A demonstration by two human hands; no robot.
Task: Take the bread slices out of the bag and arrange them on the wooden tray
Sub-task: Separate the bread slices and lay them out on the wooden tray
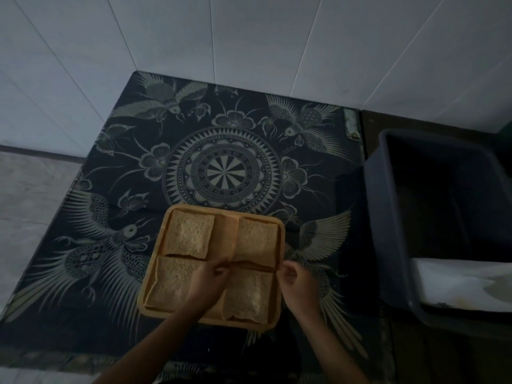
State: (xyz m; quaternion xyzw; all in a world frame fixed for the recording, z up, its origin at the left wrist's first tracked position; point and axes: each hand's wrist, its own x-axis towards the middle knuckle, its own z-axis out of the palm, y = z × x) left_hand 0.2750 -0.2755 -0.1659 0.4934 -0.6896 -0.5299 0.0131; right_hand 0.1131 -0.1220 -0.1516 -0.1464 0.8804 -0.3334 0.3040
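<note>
- The room is dim, so small details are hard to read; the bag is nowhere that I can see.
- The left hand (206, 278) lies over the wooden tray (281, 273) and covers the inner corners of the two near bread slices.
- The right hand (297, 281) hides part of the tray's right rim.
- Both forearms come up from the bottom edge, where they are cut off.
- Left fingers (221, 266) are pinched narrow on the far edge of the near right slice (249, 295); right fingers (288, 270) are curled close at the same edge, at its other corner. If they really grip it, I cannot tell for sure.
- Beyond the fingers lie the far left slice (189, 235) and far right slice (256, 242); under the left wrist, to its left, the near left slice (171, 284).
- The tray stands on a tabletop with a dark patterned cloth (221, 167).
- To the right of the right fingers, apart, is a dark plastic tub (388, 217), cut off by the picture edge, with something white (457, 281) inside.
</note>
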